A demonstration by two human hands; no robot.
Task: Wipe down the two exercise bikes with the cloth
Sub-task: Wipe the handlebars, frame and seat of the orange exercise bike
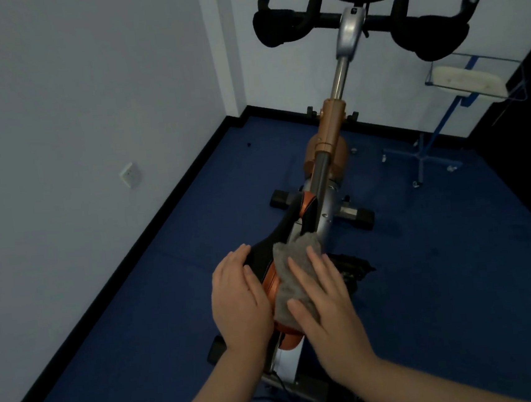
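Observation:
One exercise bike [332, 129] stands in front of me, orange and silver, with black handlebars [286, 27] and a console at the top. Its black and orange saddle [263, 256] is right below me. A grey cloth [289, 273] lies on the saddle. My right hand [326, 305] presses flat on the cloth with straight fingers. My left hand [239, 300] rests flat on the saddle's left side, next to the cloth. No second bike is in view.
Blue carpet [442, 265] covers the floor. A white wall with a socket [131, 175] runs along the left. A blue wire stand [473, 83] holding a white pad stands at the back right. A black bundle [355, 266] lies on the floor right of the saddle.

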